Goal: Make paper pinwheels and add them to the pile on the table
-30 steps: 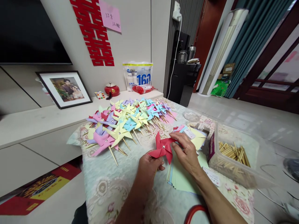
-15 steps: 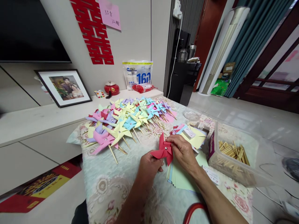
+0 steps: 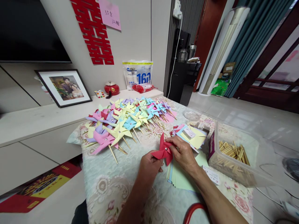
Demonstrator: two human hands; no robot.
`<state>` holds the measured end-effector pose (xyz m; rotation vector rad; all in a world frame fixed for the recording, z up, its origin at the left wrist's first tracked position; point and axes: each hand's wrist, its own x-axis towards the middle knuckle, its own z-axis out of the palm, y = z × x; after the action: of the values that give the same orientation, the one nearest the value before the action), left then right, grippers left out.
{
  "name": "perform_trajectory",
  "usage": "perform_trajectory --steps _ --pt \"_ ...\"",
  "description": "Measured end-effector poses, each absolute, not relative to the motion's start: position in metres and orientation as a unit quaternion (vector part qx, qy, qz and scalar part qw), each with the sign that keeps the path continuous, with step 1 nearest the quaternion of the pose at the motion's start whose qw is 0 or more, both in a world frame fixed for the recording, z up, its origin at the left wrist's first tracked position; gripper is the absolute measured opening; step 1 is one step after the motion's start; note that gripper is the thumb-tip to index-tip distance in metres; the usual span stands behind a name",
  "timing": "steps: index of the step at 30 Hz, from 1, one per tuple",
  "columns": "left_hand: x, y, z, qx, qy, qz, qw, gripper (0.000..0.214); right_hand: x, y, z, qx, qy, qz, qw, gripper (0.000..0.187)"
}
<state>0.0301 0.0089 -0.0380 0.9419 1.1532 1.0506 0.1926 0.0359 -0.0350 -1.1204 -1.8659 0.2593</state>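
A red paper pinwheel (image 3: 163, 152) with a pale pin at its centre is between my two hands, above the table. My left hand (image 3: 149, 164) pinches its lower left blade. On the other side, the fingers of my right hand (image 3: 183, 152) grip its upper right part. Whether a stick is attached behind the pinwheel is hidden. Under my right forearm lies a fanned stack of pale coloured paper sheets (image 3: 182, 180). Many finished pinwheels (image 3: 119, 132) on sticks, in yellow, pink, blue and purple, lie piled beyond my left hand.
A clear plastic box (image 3: 230, 174) of short wooden sticks stands at the right. Cut papers (image 3: 198, 140) with a small box on top lie behind my right hand. A red curved handle (image 3: 192, 211) is at the table's near edge. Behind stands a white cabinet (image 3: 46, 115).
Almost nothing differs. The red pinwheel and both hands have shifted very slightly, with the same grip.
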Motion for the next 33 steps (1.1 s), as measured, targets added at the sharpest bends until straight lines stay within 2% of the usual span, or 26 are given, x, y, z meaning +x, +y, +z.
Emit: perform_trajectory --steps 17,21,25,33 --pt "0.031 0.006 -0.039 0.403 0.491 0.459 0.622 0.018 0.192 0.035 -0.036 -0.485 -0.731 0.132 0.462 0.020" --pt "0.030 0.006 -0.040 0.395 0.479 0.463 0.633 0.017 0.192 0.034 -0.032 -0.511 -0.719 0.166 0.441 0.015" --pt "0.030 0.007 -0.043 0.379 0.460 0.469 0.652 0.018 0.190 0.032 -0.027 -0.518 -0.706 0.210 0.436 0.017" --pt "0.031 0.006 -0.047 0.384 0.456 0.464 0.656 0.020 0.190 0.031 -0.023 -0.518 -0.717 0.195 0.424 0.019"
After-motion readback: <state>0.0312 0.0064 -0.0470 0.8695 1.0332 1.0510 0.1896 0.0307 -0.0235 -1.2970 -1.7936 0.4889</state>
